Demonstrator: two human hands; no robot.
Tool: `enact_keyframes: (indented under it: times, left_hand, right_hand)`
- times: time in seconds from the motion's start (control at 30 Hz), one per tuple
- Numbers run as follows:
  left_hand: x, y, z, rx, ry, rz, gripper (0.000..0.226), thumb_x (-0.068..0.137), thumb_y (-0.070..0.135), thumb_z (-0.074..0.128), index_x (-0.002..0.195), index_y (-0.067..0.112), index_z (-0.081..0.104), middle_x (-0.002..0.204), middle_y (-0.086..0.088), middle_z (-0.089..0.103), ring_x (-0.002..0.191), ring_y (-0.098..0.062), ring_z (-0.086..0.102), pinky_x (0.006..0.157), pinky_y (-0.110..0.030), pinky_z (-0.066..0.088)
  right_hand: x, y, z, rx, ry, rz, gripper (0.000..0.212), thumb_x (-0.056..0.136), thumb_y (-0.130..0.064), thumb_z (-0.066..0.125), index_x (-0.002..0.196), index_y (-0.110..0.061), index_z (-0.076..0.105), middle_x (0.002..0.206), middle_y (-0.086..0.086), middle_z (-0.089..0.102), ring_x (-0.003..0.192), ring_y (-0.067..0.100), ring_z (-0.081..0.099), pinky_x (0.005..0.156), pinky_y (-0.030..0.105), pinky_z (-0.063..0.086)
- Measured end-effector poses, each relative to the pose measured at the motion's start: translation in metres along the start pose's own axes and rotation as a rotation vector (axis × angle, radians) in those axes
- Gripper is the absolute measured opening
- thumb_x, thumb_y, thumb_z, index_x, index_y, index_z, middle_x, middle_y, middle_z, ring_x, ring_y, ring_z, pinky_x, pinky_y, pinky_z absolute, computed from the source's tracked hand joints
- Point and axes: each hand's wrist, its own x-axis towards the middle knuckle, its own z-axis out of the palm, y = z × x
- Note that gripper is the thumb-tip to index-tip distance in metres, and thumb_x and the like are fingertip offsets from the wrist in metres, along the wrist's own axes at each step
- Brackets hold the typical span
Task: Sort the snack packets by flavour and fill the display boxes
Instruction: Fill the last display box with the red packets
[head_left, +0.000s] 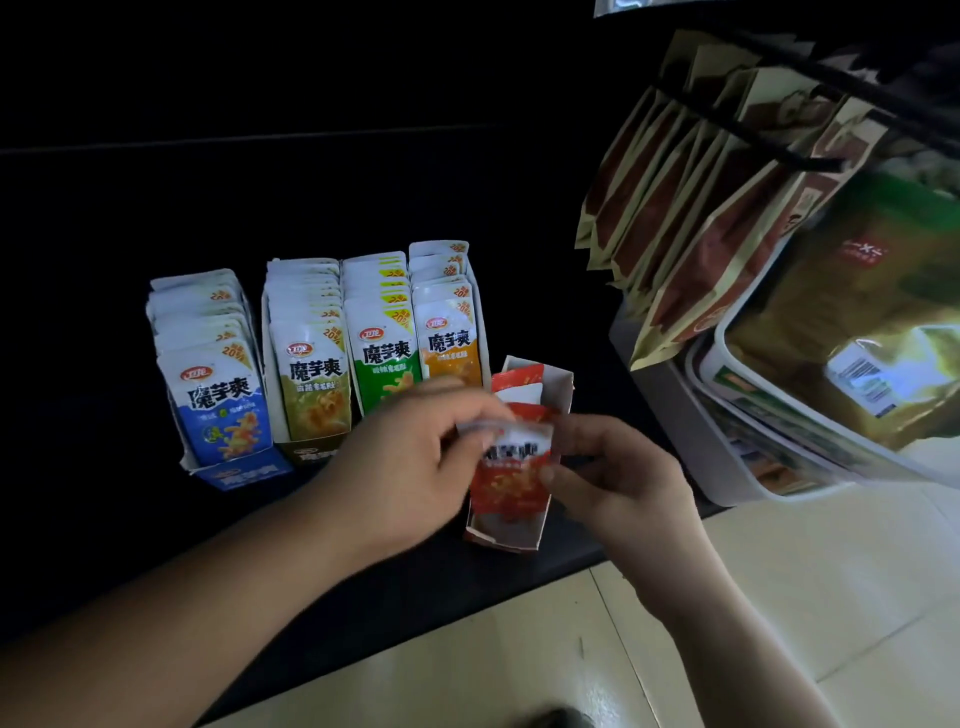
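My left hand (410, 457) and right hand (618, 483) pinch one red packet (511, 480) in their fingers (467, 411), over the red display box (558, 395) — orange box (480, 317) just left, bare desk (597, 374) right.

Two limbs are in view: the left forearm (208, 613) and the right forearm (727, 623). Both are uncovered along their whole visible length, up to the wrist. The left hand (405, 462) and the right hand (623, 478) are likewise bare.
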Motion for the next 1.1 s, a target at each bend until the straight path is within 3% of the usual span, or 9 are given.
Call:
enact_keyframes:
  times: [0.1, 0.27, 0.43, 0.53, 0.67, 0.8, 0.93, 1.0, 1.1]
  left_hand:
    - [-0.010, -0.013, 0.016, 0.038, -0.086, 0.023, 0.017, 0.099, 0.025, 0.065, 0.109, 0.036, 0.075, 0.096, 0.021, 0.063, 0.094, -0.002, 0.062, 0.078, -0.024, 0.051]
    - [-0.018, -0.021, 0.026, -0.064, -0.158, -0.091, 0.021, 0.097, 0.022, 0.072, 0.109, 0.038, 0.076, 0.095, 0.024, 0.072, 0.088, 0.001, 0.068, 0.072, -0.023, 0.057]
    - [-0.015, -0.028, 0.021, -0.088, -0.005, -0.219, 0.025, 0.088, 0.019, 0.080, 0.100, 0.036, 0.065, 0.095, 0.015, 0.068, 0.084, -0.004, 0.066, 0.064, -0.016, 0.051]
    - [-0.027, -0.035, 0.020, 0.003, -0.094, -0.245, 0.026, 0.086, 0.024, 0.081, 0.096, 0.038, 0.062, 0.095, 0.018, 0.065, 0.077, -0.007, 0.065, 0.060, -0.018, 0.051]
    - [-0.031, -0.037, 0.020, -0.048, -0.081, -0.242, 0.049, 0.088, 0.004, 0.067, 0.116, 0.043, 0.061, 0.107, 0.025, 0.060, 0.082, -0.008, 0.065, 0.063, -0.019, 0.051]
    - [-0.018, -0.028, 0.012, -0.191, -0.178, -0.275, 0.048, 0.093, -0.006, 0.056, 0.110, 0.037, 0.072, 0.103, 0.018, 0.072, 0.083, -0.013, 0.069, 0.075, -0.027, 0.057]
    - [-0.017, -0.017, 0.016, -0.246, -0.305, -0.328, 0.021, 0.106, 0.030, 0.053, 0.110, 0.036, 0.073, 0.091, 0.017, 0.073, 0.081, -0.004, 0.069, 0.072, -0.017, 0.051]
    - [-0.018, -0.015, 0.022, -0.227, -0.314, -0.325, 0.027, 0.104, 0.045, 0.050, 0.107, 0.033, 0.074, 0.093, 0.016, 0.074, 0.081, -0.003, 0.070, 0.072, -0.020, 0.050]
    - [-0.017, -0.016, 0.027, -0.243, -0.247, -0.325, 0.023, 0.103, 0.041, 0.056, 0.102, 0.031, 0.076, 0.091, 0.020, 0.074, 0.081, 0.003, 0.069, 0.069, -0.016, 0.050]
  right_hand:
    - [-0.003, 0.003, -0.001, 0.036, -0.153, 0.033, 0.029, 0.088, 0.003, 0.076, 0.112, -0.014, 0.075, 0.101, 0.005, 0.079, 0.093, 0.025, 0.077, 0.084, 0.039, 0.063]
    - [-0.006, 0.006, -0.008, -0.081, -0.257, 0.038, 0.018, 0.093, -0.016, 0.076, 0.108, -0.026, 0.079, 0.099, 0.004, 0.079, 0.096, 0.029, 0.075, 0.087, 0.045, 0.062]
    - [-0.005, 0.015, 0.005, -0.258, -0.077, -0.035, 0.007, 0.099, -0.023, 0.069, 0.097, -0.026, 0.074, 0.088, -0.009, 0.077, 0.081, 0.009, 0.073, 0.071, 0.028, 0.060]
    - [-0.006, 0.018, 0.009, -0.190, -0.013, -0.002, 0.007, 0.100, -0.025, 0.068, 0.095, -0.023, 0.073, 0.087, -0.008, 0.077, 0.080, 0.008, 0.073, 0.067, 0.028, 0.059]
    - [-0.006, 0.009, -0.002, -0.285, -0.240, 0.067, 0.009, 0.098, -0.024, 0.071, 0.091, -0.021, 0.075, 0.088, -0.003, 0.077, 0.083, 0.017, 0.071, 0.072, 0.036, 0.058]
    - [-0.001, -0.006, -0.024, -0.172, -0.487, 0.184, 0.022, 0.092, -0.036, 0.067, 0.106, -0.024, 0.080, 0.100, 0.006, 0.077, 0.095, 0.025, 0.071, 0.082, 0.043, 0.056]
    - [0.018, -0.009, -0.017, -0.156, -0.184, 0.066, 0.027, 0.103, -0.040, 0.063, 0.101, -0.018, 0.079, 0.086, 0.004, 0.077, 0.078, 0.018, 0.071, 0.066, 0.025, 0.054]
    - [0.036, -0.001, -0.008, -0.348, -0.014, -0.043, 0.017, 0.100, -0.031, 0.067, 0.113, -0.023, 0.075, 0.083, -0.006, 0.071, 0.076, 0.005, 0.067, 0.063, 0.016, 0.051]
    - [0.057, 0.004, 0.005, -0.659, -0.017, -0.080, 0.030, 0.095, -0.035, 0.070, 0.125, -0.036, 0.070, 0.102, -0.010, 0.072, 0.096, 0.011, 0.069, 0.076, 0.032, 0.061]
